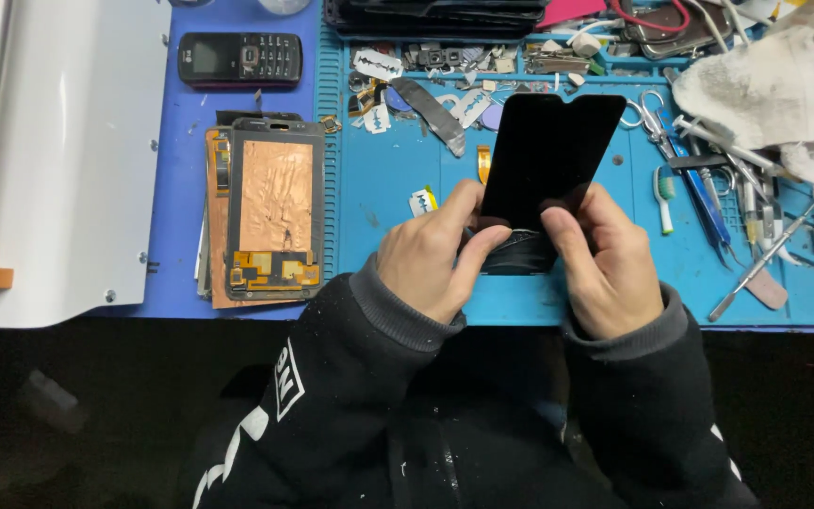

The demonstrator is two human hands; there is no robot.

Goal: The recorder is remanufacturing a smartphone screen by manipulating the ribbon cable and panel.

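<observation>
A black phone screen panel (548,155) is held tilted above the blue work mat (398,203). My left hand (431,254) grips its lower left edge, thumb pressed against the bottom. My right hand (605,264) grips the lower right edge, with the thumb on the panel's face. The panel's bottom end looks dark and wrinkled between my thumbs. Both wrists wear grey cuffs under black sleeves.
A stack of phone frames with copper backing (270,212) lies left of the mat. An old keypad phone (239,58) sits at the back left. Tweezers, scissors and a toothbrush (664,196) lie right, beside a white cloth (765,90). Razor blades and small parts litter the back.
</observation>
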